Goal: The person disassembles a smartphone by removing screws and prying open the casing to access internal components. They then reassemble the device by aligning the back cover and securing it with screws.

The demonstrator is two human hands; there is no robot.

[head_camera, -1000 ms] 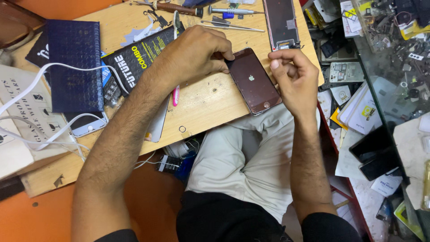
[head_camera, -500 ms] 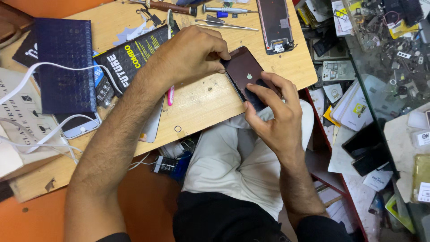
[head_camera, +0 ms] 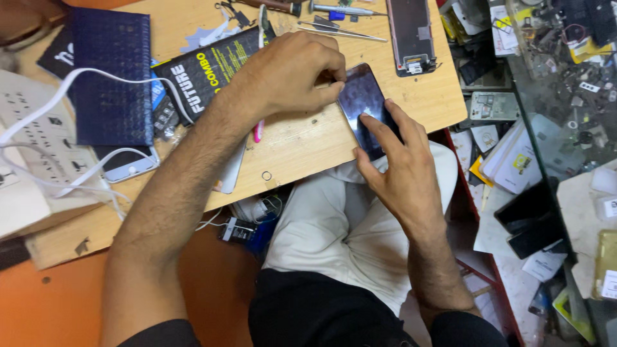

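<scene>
Holding dark phone [head_camera: 365,106] flat at near right edge of wooden table [head_camera: 302,144].
Left hand [head_camera: 292,74] fingers pinched on its top corner, right hand [head_camera: 398,164] fingers spread open upon glass; better to press evenly, keeping overhanging end supported.

We see a dark phone [head_camera: 367,106] with a glossy, purplish-black face lying on the pale tan wooden surface [head_camera: 302,144]. To its left sits a black packet [head_camera: 205,71] printed with white and yellow lettering, and a navy-blue pouch [head_camera: 109,77] with a fine dotted texture. A white cable [head_camera: 83,80] crosses the pouch. We note a pink pen [head_camera: 258,132], off-white trousers [head_camera: 334,238] and an orange floor [head_camera: 51,302].
</scene>
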